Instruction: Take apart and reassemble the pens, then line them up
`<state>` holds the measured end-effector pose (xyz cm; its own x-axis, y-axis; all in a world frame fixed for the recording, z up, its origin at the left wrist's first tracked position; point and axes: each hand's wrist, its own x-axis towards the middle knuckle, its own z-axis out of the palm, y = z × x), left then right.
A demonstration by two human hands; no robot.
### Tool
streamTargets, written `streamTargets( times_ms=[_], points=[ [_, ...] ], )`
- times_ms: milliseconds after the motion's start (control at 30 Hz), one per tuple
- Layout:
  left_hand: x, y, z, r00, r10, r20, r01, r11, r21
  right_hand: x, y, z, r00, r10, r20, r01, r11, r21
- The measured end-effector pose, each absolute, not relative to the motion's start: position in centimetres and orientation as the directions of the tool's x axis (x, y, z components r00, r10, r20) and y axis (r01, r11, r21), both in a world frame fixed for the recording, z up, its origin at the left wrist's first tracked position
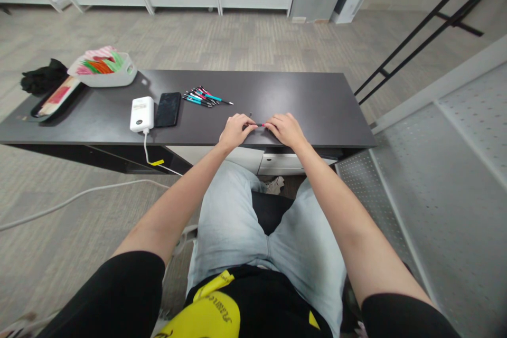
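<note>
— Left hand (pixel 237 129), right hand (pixel 285 129): gripping what?
— Both pinch one slim pen (pixel 260 125) between them, over the table (pixel 297 96) by its near edge.
— Pointing which way?
— Long axis left to right, pink part toward the right; its ends are hidden.

black phone (pixel 168 109) beside white device (pixel 141 111)

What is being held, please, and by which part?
Apparently a pen, held toward opposite ends: left grip on the darker side, right grip on the pink.
</note>
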<state>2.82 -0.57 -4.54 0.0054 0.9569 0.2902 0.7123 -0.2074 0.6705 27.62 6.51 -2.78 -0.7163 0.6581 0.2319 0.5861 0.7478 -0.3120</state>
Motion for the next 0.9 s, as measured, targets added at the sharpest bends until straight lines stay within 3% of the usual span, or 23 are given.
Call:
streamTargets(
  times_ms=[367,533,900],
  points=[
    [2.94,-0.8,-4.13,0.025,0.97,0.242,0.748,-0.178,0.639,27.69,6.74,-3.15,-0.733,0.64,0.228,0.586,0.765,-0.267],
    [2.92,-0.79,-4.14,0.026,0.969,0.245,0.764,-0.177,0.621,27.92,6.55,-3.12,-0.709,0.646,0.283,0.58,0.762,-0.287],
    [2.83,-0.54,-4.72,0.007,0.962,0.274,0.741,-0.189,0.644,27.64,6.44,-2.97,-0.695,0.673,0.252,0.6,0.737,-0.311]
  ],
)
